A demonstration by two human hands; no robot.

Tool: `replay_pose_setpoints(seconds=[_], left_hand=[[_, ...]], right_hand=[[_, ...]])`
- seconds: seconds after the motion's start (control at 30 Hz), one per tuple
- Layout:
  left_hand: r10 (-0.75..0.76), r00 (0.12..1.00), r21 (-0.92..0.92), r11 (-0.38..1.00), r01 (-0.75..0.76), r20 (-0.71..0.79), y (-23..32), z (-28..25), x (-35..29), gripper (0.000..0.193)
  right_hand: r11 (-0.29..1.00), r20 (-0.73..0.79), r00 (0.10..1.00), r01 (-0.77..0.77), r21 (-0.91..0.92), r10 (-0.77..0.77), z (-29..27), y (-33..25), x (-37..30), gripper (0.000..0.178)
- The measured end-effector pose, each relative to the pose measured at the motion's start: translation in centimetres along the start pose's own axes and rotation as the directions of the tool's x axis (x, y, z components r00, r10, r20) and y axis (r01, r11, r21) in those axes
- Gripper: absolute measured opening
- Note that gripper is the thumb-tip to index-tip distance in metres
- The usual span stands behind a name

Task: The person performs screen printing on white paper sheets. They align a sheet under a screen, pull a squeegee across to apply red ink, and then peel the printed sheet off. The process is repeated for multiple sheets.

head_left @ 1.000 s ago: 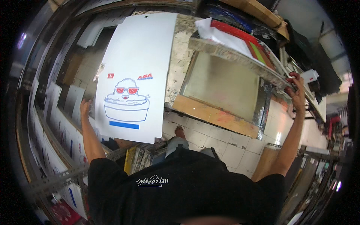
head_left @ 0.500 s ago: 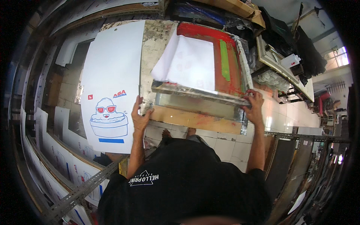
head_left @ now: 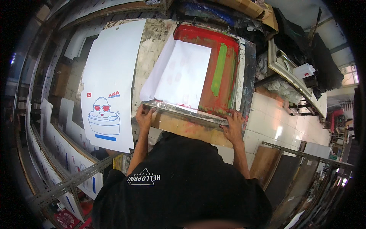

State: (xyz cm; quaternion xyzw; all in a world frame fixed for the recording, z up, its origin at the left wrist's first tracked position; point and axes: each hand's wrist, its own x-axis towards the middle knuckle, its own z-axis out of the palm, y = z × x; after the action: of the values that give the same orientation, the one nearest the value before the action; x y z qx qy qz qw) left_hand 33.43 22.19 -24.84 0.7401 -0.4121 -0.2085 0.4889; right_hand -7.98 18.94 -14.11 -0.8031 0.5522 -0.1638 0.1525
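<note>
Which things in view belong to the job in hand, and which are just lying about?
Seemingly part of the job:
Framed screen, left hand and right hand at its near edge
White paper and green strip on the screen
Printed white sheet beside it

Apparently just lying about:
White container at right
Cardboard box
Black bundle

Free frame edge [head_left: 188,115] between hands [head_left: 145,119]
</note>
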Motion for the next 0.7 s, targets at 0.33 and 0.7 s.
replay_pose_setpoints(seconds=[0.33, 0.7], left_hand=[[0.062, 0.998, 0.074, 0.995, -0.063, 0.017, -1.4, -0.2, 1.5, 0.027], [0.239, 0.971, 0.136, 0.962, -0.239, 0.012, -2.4, 0.7, 1.4, 0.038]], right_hand=[[0.994, -0.029, 0.996, -0.085, -0.064, 0.083, 0.6, -0.6, -0.1, 0.046], [0.974, -0.093, 0.975, -0.209, -0.087, 0.201, 3.3, -0.9, -1.5, 0.043]])
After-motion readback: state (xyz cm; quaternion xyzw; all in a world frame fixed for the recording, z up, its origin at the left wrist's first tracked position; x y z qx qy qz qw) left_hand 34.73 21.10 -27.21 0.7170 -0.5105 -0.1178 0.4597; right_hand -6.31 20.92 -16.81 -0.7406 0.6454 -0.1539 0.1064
